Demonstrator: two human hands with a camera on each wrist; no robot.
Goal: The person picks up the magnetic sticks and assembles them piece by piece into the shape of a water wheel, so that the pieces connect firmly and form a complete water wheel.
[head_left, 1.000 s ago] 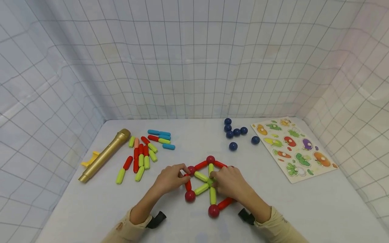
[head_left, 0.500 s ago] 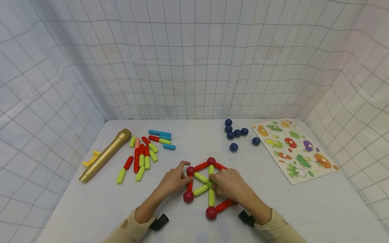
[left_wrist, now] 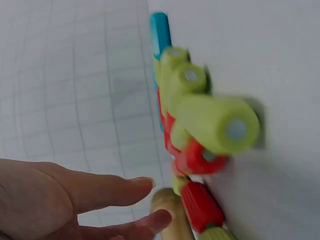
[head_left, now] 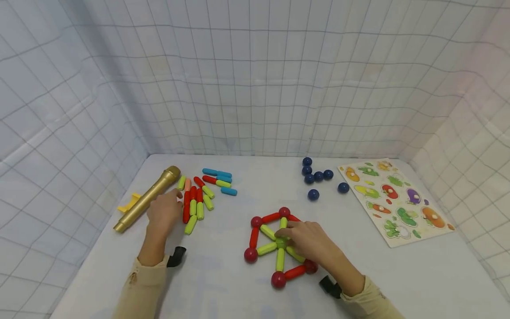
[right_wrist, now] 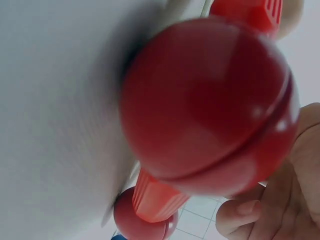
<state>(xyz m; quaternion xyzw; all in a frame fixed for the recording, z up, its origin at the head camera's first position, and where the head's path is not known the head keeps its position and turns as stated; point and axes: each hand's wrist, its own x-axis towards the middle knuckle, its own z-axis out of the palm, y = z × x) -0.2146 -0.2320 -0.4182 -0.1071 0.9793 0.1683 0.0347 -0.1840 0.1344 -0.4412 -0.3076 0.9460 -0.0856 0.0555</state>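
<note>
Red and green sticks (head_left: pixel 193 208), laid mostly front to back, just right of parted, empty left grip (head_left: pixel 164 215); right grip (head_left: pixel 311 241) at green ball (head_left: pixel 281 243), hold unclear.

Left grip (head_left: pixel 164 213) far out leftward, digits (left_wrist: pixel 112 194) straight and apart, right grip (head_left: pixel 310 240) nearer centre, fingers (right_wrist: pixel 242 214) curled.

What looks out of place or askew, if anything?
The wheel-shaped frame has a gap: no red rod joins its lower-left ball and bottom ball, though other visible rim neighbours are linked.
</note>
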